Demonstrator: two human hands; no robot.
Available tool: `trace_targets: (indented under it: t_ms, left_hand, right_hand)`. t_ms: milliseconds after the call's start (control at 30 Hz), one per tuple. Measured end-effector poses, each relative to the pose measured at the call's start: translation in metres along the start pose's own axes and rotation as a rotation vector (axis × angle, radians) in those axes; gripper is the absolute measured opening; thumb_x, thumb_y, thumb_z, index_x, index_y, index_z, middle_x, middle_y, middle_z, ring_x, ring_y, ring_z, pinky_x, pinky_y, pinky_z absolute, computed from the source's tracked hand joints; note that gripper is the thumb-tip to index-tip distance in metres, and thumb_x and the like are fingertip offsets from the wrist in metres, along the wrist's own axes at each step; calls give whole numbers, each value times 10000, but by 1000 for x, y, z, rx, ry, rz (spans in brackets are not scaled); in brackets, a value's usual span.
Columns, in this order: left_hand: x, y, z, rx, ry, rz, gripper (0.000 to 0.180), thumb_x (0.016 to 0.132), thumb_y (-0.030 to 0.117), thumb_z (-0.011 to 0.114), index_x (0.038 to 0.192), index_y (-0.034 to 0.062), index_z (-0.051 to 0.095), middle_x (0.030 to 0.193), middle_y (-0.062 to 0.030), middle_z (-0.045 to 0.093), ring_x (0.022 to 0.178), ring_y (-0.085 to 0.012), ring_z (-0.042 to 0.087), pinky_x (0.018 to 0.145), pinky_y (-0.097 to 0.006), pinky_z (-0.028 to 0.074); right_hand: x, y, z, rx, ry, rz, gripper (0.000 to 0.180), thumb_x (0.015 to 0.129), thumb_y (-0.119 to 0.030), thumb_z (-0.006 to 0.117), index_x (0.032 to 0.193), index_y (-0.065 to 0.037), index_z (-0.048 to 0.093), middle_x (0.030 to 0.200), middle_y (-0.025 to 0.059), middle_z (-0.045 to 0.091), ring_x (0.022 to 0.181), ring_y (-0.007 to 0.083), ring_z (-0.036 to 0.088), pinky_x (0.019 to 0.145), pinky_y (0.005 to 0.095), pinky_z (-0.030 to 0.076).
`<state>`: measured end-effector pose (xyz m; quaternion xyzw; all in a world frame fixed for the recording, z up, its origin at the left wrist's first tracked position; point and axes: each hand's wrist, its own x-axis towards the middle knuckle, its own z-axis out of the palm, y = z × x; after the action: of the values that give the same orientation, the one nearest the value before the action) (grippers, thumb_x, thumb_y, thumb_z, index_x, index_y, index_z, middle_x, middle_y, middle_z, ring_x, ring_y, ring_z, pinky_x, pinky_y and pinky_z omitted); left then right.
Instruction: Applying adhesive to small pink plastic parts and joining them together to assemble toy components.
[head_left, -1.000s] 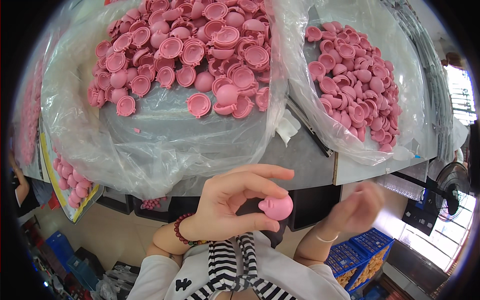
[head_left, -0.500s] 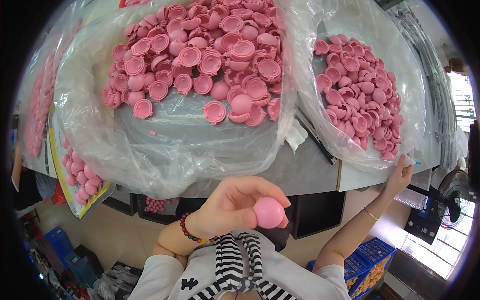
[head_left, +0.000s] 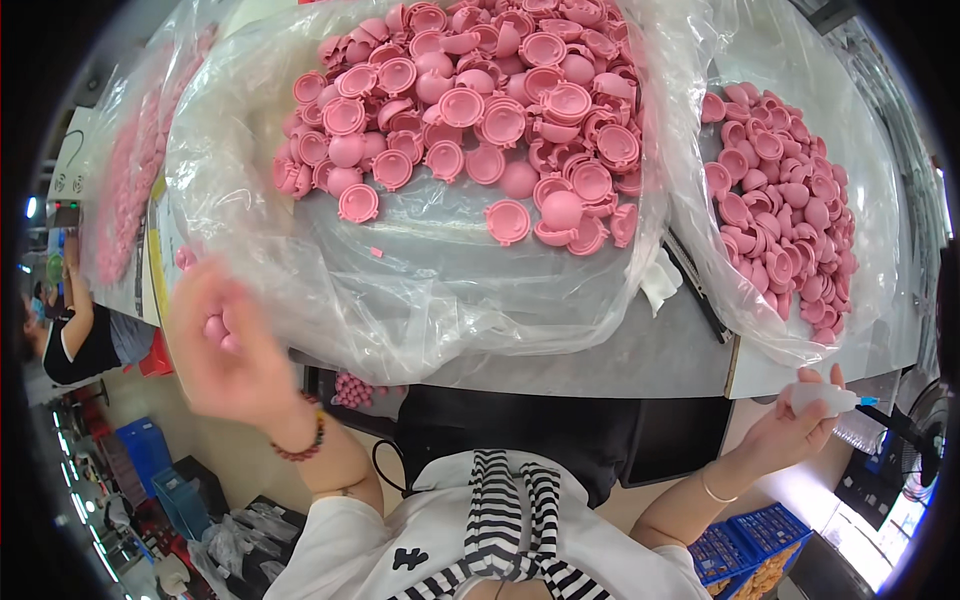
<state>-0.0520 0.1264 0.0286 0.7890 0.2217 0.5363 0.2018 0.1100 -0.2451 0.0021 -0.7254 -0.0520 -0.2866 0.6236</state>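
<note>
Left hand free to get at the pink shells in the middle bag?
Probably not straight away: the left hand is blurred, seems to hold a pink piece, and sits outside the bag, whose film covers the shells on that side.

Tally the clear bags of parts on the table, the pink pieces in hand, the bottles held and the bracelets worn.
Clear bags: 3
Pink piece: 1
White bottle: 1
Bracelets: 2
Total: 7

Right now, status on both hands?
Left hand blurred, closed around small pink round plastic piece. Right hand grips small white squeeze bottle. Nothing in the way.
</note>
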Motion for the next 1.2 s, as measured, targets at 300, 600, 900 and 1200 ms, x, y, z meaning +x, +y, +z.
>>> trace_targets:
  t_ms: [300, 600, 900, 1200]
  left_hand:
    - [9, 17, 51, 337, -667, -8, 180, 728, 126, 616, 896, 63, 598, 789, -90, 604, 752, -257, 554, 703, -349, 426]
    - [9, 21, 55, 189, -655, 152, 132, 722, 36, 591, 854, 42, 586, 768, -71, 597, 685, -192, 564, 624, -296, 432]
    - [-46, 93, 49, -1363, -921, -890, 115, 698, -82, 515, 688, 32, 501, 839, -140, 496, 684, -172, 576, 578, -234, 473]
    - [-71, 99, 63, -1577, -1257, -1286, 107, 848, 11, 445, 951, 4, 474, 959, -143, 560, 653, -59, 465, 576, -179, 407]
  right_hand:
    - [-35, -22, 24, 52, -343, -40, 615, 779, -480, 564, 1037, 73, 488, 666, 129, 592, 542, 107, 505, 485, 181, 330]
    - [-48, -36, 38, 139, -409, 82, 603, 757, -470, 598, 1006, 68, 486, 648, 121, 594, 543, 128, 532, 484, 191, 347]
    - [-71, -59, 63, 365, -550, 272, 574, 830, -420, 494, 1102, 69, 370, 553, 71, 492, 483, 102, 415, 444, 202, 308]
    - [-64, -43, 47, 791, -350, 253, 402, 697, -183, 648, 1019, -48, 449, 778, 11, 355, 708, 128, 293, 522, 235, 271]
